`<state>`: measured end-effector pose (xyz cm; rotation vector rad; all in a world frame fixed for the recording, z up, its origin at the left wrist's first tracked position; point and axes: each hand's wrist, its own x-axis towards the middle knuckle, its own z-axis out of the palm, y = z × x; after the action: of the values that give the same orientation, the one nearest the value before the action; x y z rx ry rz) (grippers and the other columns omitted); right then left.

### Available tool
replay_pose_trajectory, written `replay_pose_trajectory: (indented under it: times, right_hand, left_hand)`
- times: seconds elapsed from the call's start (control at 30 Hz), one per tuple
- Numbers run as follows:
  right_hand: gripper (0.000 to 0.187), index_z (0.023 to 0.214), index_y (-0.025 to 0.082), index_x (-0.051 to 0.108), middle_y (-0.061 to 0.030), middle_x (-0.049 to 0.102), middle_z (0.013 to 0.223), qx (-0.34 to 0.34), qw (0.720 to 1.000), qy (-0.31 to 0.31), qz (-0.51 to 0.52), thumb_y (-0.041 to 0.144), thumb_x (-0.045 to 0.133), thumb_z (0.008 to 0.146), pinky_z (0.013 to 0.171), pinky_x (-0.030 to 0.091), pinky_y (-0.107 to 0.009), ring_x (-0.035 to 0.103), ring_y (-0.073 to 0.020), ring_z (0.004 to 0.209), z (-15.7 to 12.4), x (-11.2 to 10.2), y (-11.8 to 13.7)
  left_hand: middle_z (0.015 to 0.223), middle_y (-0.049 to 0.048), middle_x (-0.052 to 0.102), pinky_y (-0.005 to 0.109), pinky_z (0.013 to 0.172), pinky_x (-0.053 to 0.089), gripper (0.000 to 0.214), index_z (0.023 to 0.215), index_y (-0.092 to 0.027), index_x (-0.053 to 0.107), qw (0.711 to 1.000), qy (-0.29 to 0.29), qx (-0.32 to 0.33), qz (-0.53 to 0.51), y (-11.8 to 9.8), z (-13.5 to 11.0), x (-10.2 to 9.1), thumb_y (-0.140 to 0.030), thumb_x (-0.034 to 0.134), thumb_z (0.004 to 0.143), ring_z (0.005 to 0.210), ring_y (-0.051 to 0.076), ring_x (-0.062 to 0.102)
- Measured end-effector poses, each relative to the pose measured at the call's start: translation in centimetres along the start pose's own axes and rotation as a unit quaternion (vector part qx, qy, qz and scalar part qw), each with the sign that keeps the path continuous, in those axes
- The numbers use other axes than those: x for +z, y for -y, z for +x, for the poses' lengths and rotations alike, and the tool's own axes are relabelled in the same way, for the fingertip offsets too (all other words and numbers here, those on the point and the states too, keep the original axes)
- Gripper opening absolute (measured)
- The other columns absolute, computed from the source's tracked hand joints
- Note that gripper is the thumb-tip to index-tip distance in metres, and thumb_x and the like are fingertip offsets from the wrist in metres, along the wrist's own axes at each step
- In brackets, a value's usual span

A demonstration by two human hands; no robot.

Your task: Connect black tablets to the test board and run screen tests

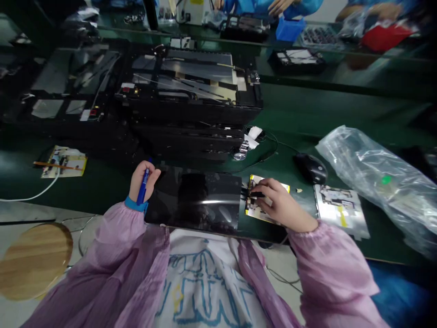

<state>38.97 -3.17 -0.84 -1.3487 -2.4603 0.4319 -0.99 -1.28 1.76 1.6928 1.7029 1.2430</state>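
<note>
A glossy black panel (198, 200) lies flat at the near edge of the green table. My left hand (141, 180) rests at its left corner, closed round a blue pen (142, 187) held upright. Right of the panel sits a yellow-edged circuit board (257, 214). My right hand (280, 202) lies over that board, fingers pinched on a small black connector (254, 194) at the board's left side.
Black chassis trays (191, 98) are stacked behind the panel. A black mouse (310, 168), a silver board (339, 207) and a clear plastic bag (378, 177) lie to the right. Another board (64, 161) lies left. Co-workers' hands (280, 5) work across the table. A wooden stool (32, 259) stands lower left.
</note>
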Motion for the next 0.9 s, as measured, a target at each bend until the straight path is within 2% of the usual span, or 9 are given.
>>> replay_pose_trajectory:
  times: [0.1, 0.27, 0.4, 0.47, 0.57, 0.6, 0.67, 0.8, 0.9]
  right_hand:
    - [0.020, 0.100, 0.023, 0.063, -0.0091, 0.058, 0.103, -0.030, 0.995, 0.085, 0.032, 0.023, 0.056, 0.081, 0.082, 0.045, -0.039, 0.055, -0.0227, 0.092, 1.5, -0.6, -1.0]
    - [0.014, 0.090, 0.022, 0.063, -0.0065, 0.057, 0.093, -0.048, 0.980, 0.188, 0.044, 0.029, 0.064, 0.077, 0.076, 0.043, -0.034, 0.053, -0.0203, 0.085, 4.0, -1.4, -1.8]
    - [0.010, 0.083, 0.022, 0.062, -0.0048, 0.056, 0.089, -0.040, 0.976, 0.211, 0.044, 0.025, 0.066, 0.073, 0.073, 0.042, -0.031, 0.053, -0.0189, 0.082, 4.7, -1.8, -1.6]
    - [0.011, 0.081, 0.022, 0.062, -0.0043, 0.058, 0.087, -0.018, 0.985, 0.167, 0.028, 0.018, 0.063, 0.071, 0.072, 0.041, -0.031, 0.053, -0.0188, 0.081, 4.0, -1.7, -1.3]
    - [0.007, 0.078, 0.020, 0.064, -0.0056, 0.060, 0.083, 0.057, 0.998, 0.019, -0.033, 0.018, 0.061, 0.072, 0.071, 0.040, -0.034, 0.051, -0.0203, 0.078, 1.5, -0.7, -0.4]
    - [0.004, 0.076, 0.020, 0.064, -0.0065, 0.060, 0.082, 0.090, 0.994, -0.038, -0.054, 0.021, 0.061, 0.074, 0.070, 0.040, -0.035, 0.051, -0.0210, 0.076, 0.5, -0.1, 0.1]
    - [0.013, 0.075, 0.019, 0.066, -0.0075, 0.061, 0.080, 0.139, 0.980, -0.125, -0.065, 0.029, 0.058, 0.080, 0.069, 0.040, -0.036, 0.051, -0.0215, 0.074, -1.2, 1.2, 1.2]
    - [0.021, 0.078, 0.018, 0.067, -0.0075, 0.063, 0.078, 0.178, 0.958, -0.224, -0.008, 0.032, 0.054, 0.086, 0.069, 0.045, -0.035, 0.056, -0.0208, 0.074, -2.5, 3.8, 3.3]
    - [0.022, 0.082, 0.017, 0.069, -0.0078, 0.064, 0.077, 0.207, 0.943, -0.259, -0.028, 0.031, 0.053, 0.087, 0.070, 0.046, -0.035, 0.057, -0.0211, 0.074, -2.1, 4.9, 4.2]
  left_hand:
    - [0.057, -0.0030, 0.042, 0.022, 0.049, 0.036, 0.022, 0.066, -0.019, 0.045, 1.000, 0.003, 0.002, 0.004, 0.0, 0.0, 0.0, -0.033, 0.060, 0.075, 0.051, 0.010, 0.041]
    - [0.058, -0.0028, 0.044, 0.022, 0.051, 0.037, 0.023, 0.067, -0.019, 0.045, 1.000, 0.003, 0.010, 0.012, 0.1, 0.0, -0.1, -0.034, 0.060, 0.076, 0.051, 0.010, 0.041]
    - [0.058, -0.0029, 0.043, 0.022, 0.051, 0.037, 0.023, 0.067, -0.019, 0.045, 1.000, 0.001, 0.012, 0.013, 0.2, -0.1, -0.1, -0.034, 0.059, 0.076, 0.051, 0.010, 0.041]
    - [0.057, -0.0033, 0.042, 0.022, 0.049, 0.035, 0.022, 0.067, -0.019, 0.045, 1.000, 0.000, 0.017, 0.015, 0.2, -0.1, -0.1, -0.033, 0.059, 0.076, 0.050, 0.010, 0.040]
    - [0.054, -0.0043, 0.040, 0.022, 0.047, 0.032, 0.020, 0.068, -0.019, 0.045, 1.000, 0.001, 0.018, 0.011, 0.1, -0.2, -0.2, -0.032, 0.059, 0.076, 0.047, 0.009, 0.037]
    - [0.054, -0.0046, 0.039, 0.022, 0.046, 0.032, 0.020, 0.068, -0.019, 0.045, 1.000, 0.002, 0.017, 0.009, 0.1, -0.2, -0.2, -0.031, 0.059, 0.076, 0.047, 0.009, 0.037]
    - [0.053, -0.0046, 0.039, 0.022, 0.046, 0.032, 0.019, 0.068, -0.019, 0.045, 1.000, 0.006, 0.017, 0.010, 0.0, -0.1, -0.2, -0.030, 0.058, 0.076, 0.046, 0.009, 0.037]
    - [0.055, -0.0038, 0.041, 0.022, 0.049, 0.034, 0.019, 0.068, -0.019, 0.045, 1.000, 0.006, 0.012, 0.028, -0.2, 0.0, -0.2, -0.030, 0.058, 0.076, 0.049, 0.010, 0.039]
    - [0.056, -0.0037, 0.041, 0.022, 0.049, 0.035, 0.019, 0.068, -0.019, 0.045, 0.999, 0.004, 0.006, 0.035, -0.3, -0.1, -0.2, -0.032, 0.057, 0.076, 0.049, 0.010, 0.040]
